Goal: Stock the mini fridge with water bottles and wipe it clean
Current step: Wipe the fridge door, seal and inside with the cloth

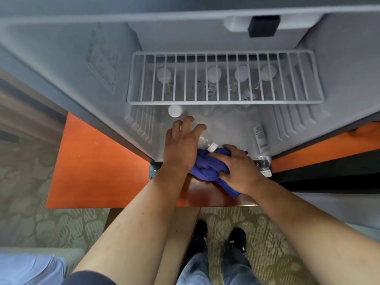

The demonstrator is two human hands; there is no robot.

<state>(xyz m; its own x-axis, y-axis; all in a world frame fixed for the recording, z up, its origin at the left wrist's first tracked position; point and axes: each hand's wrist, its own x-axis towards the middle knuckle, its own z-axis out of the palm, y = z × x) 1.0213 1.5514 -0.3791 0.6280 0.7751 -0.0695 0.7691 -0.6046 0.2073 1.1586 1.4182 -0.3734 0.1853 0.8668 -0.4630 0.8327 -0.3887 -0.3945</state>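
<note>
The mini fridge [236, 128] stands open below me on an orange wooden top. My left hand [181, 142] reaches onto the fridge floor, its fingers curled over a clear water bottle [207, 144] that lies on its side with its white cap toward me. Next to it, at the fridge's front edge, my right hand [236, 167] grips a bunched blue cloth [207, 167]. An upright bottle's white cap [175, 111] shows just beyond my left fingers. Several more bottles [213, 76] stand under the white wire shelf [224, 101].
Another bottle [263, 153] lies along the fridge floor's right side, cap at the front edge. The orange wooden top [92, 161] extends to the left. Patterned carpet [41, 223] and my shoes are below. The fridge's inner walls rise on both sides.
</note>
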